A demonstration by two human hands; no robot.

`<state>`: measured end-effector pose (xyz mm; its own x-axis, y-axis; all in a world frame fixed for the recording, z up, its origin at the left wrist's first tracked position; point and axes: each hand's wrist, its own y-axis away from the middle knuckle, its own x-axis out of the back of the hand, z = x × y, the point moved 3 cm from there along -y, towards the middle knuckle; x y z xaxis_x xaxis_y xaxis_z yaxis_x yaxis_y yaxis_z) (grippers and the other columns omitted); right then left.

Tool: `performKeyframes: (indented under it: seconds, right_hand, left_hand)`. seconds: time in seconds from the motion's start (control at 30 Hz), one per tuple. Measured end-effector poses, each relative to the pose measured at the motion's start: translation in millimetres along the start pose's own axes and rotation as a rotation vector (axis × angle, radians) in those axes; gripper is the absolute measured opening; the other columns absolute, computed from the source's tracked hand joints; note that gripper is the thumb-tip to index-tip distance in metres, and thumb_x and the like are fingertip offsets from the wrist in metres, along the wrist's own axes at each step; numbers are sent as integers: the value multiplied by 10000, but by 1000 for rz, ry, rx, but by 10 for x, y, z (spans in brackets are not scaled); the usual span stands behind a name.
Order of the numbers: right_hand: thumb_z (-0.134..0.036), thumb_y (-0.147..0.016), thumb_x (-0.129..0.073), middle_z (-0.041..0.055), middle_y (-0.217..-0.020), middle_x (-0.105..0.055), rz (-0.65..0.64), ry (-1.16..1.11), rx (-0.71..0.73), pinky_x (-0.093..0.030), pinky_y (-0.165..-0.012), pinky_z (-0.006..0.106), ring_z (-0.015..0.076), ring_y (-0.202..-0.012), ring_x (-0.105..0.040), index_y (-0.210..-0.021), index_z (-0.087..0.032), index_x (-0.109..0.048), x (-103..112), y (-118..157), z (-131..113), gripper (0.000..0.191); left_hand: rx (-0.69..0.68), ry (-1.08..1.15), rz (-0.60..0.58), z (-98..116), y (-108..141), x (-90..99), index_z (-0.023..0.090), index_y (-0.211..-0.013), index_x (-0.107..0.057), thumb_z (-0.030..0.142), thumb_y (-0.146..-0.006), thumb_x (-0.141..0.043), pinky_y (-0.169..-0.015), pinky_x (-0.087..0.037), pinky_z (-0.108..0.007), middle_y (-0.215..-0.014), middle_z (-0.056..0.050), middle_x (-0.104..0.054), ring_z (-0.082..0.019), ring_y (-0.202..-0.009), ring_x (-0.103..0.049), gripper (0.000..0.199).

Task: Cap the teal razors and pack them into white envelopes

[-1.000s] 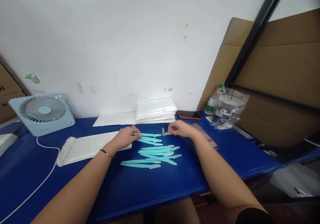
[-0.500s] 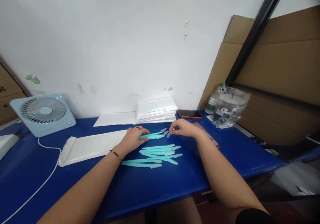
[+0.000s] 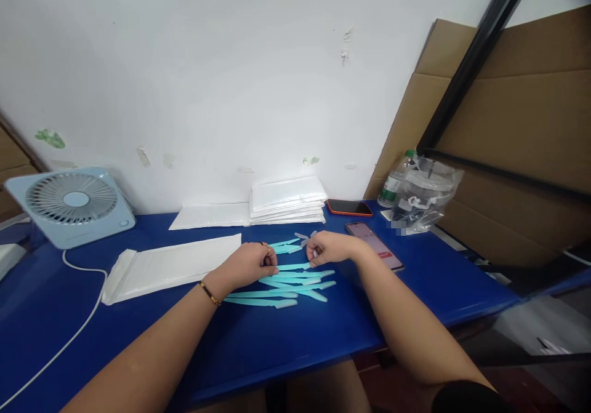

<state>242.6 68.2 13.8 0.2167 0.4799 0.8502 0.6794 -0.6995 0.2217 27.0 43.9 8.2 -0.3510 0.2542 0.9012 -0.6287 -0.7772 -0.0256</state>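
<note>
Several turquoise eyebrow razors (image 3: 284, 303) lie on the blue table in a loose fan, blade ends to the right. My left hand (image 3: 253, 263) pinches the handle end of one eyebrow razor (image 3: 294, 268) above that group. At its blade end, my right hand (image 3: 329, 248) has thumb and fingers closed on the same razor. Behind my left fingers, a couple more razors (image 3: 289, 248) rest apart from the group. Small clear blade covers (image 3: 302, 236) lie just beyond my right fingertips, which partly hide them.
A white padded mailer (image 3: 173, 264) lies left of my left hand, with a stack of mailers (image 3: 289, 200) by the wall. Two phones, one dark-screened (image 3: 349, 207) and one lit (image 3: 375, 245), a bagged cup (image 3: 425, 194) and a bottle (image 3: 392, 185) are right. A corded fan (image 3: 74, 204) stands left.
My left hand has moved from the rear razors toward the nearer group and taken one razor's handle. My right hand has come down and left from the clear covers to that razor's blade end.
</note>
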Motion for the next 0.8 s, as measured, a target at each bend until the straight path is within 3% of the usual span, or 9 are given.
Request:
performKeyframes:
  seconds: [0.17, 0.33, 0.43, 0.53, 0.63, 0.8]
  right_hand:
    - [-280, -748, -619, 22, -739, -633, 100, -17, 45, -366, -565, 213, 121, -636, -521, -777, -157, -668, 58, 10, -14, 136]
    - [-252, -744, -614, 40, -782, -667, 228, -57, -73, -386, -596, 222, 140, -682, -558, -786, -152, -668, 158, 76, 142, 121]
    - [-317, -703, -672, 38, -814, -666, 258, -88, -104, -395, -605, 225, 149, -710, -567, -840, -161, -675, 200, 137, 220, 207]
    - [-385, -640, -727, 28, -833, -648, 144, -77, -33, -393, -592, 224, 147, -707, -553, -849, -179, -688, 173, 167, 199, 296]
    - [-373, -584, -768, 24, -810, -617, -1, -16, 27, -384, -576, 220, 140, -686, -532, -797, -178, -702, 92, 132, 121, 296]
    - [-353, -675, -705, 5, -693, -580, -11, -8, 74, -361, -539, 210, 112, -601, -499, -745, -156, -678, 28, 31, -41, 211]
  left_hand:
    - [90, 28, 57, -85, -24, 72, 232, -731, -645, 419, -754, -548, -519, -367, -249, -683, 2, -654, -158, -618, -579, 212]
    - [184, -56, 121, -279, -9, 187, 234, -702, -634, 377, -747, -566, -559, -367, -260, -686, 12, -661, -165, -638, -589, 165]
    - [212, -105, 193, -328, 8, 231, 249, -824, -643, 397, -732, -592, -601, -380, -269, -791, 9, -674, -182, -717, -601, 182]
    - [144, -111, 242, -197, 26, 229, 249, -889, -643, 444, -743, -580, -649, -396, -279, -884, -9, -666, -196, -799, -599, 252]
    - [46, -23, 135, 30, 36, 148, 228, -829, -662, 520, -797, -491, -633, -401, -275, -857, -28, -667, -185, -757, -594, 340]
    - [-73, -40, 83, 236, 28, 22, 242, -824, -674, 485, -859, -433, -659, -381, -272, -823, -16, -683, -182, -766, -593, 344]
